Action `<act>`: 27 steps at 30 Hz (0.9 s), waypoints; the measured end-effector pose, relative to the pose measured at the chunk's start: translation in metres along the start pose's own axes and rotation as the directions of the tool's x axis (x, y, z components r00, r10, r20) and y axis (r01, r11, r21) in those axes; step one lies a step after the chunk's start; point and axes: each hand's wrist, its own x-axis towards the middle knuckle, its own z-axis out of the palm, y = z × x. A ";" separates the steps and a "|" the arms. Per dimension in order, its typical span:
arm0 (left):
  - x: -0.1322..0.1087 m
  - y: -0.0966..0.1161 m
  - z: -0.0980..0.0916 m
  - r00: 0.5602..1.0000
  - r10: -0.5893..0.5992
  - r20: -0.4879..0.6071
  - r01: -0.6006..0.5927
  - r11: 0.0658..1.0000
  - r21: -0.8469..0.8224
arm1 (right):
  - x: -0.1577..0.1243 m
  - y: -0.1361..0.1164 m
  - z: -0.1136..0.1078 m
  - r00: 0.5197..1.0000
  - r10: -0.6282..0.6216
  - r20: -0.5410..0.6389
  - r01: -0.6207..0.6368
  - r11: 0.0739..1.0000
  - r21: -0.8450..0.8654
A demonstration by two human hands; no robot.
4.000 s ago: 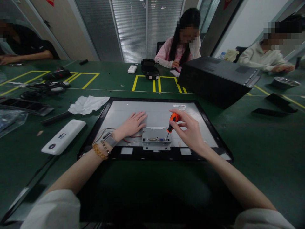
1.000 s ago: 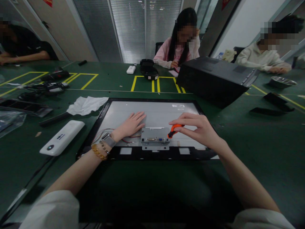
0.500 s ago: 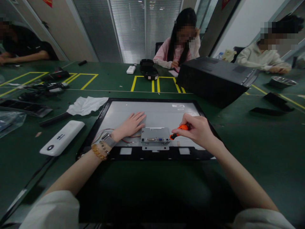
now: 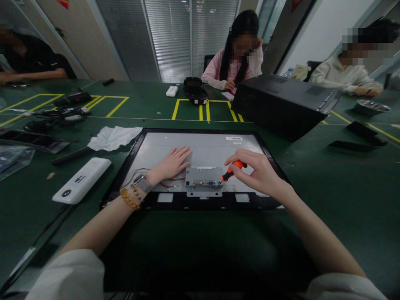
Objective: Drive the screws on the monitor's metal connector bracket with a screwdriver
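An opened monitor panel point(image 4: 206, 146) with a black frame and grey metal back lies on the green table. Near its front edge is a metal bracket box point(image 4: 203, 173) with video ports facing me. My left hand point(image 4: 171, 164) rests flat on the panel, fingers stretched out, just left of the box. My right hand point(image 4: 254, 168) grips an orange and black screwdriver point(image 4: 236, 166) between thumb and fingers. The screwdriver tilts down to the left, its tip at the box's right front corner by the ports. Thin wires point(image 4: 164, 182) run beneath my left hand.
A white power bank point(image 4: 81, 180) with a cable lies on the left, near a crumpled white tissue point(image 4: 115, 138). At the back right stands a large black casing point(image 4: 281, 104). A metal bowl point(image 4: 371, 107) is farther right. Several people sit around the table.
My right hand's fingers have loosened and shifted around the screwdriver handle, so more of the orange handle shows. My left hand and the panel stay in place.
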 end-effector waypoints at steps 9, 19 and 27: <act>0.000 0.000 0.000 1.000 0.006 -0.013 -0.005 1.000 0.020 | 0.000 -0.003 -0.001 0.993 0.030 0.110 -0.019 0.994 -0.105; 0.000 0.000 0.000 1.000 -0.004 0.011 0.003 0.999 0.035 | -0.001 0.000 0.003 0.990 0.069 0.122 -0.047 0.985 -0.168; 0.001 0.000 0.001 1.000 0.014 -0.018 -0.014 1.000 0.028 | -0.001 -0.004 -0.002 0.987 0.038 0.159 -0.029 0.998 -0.061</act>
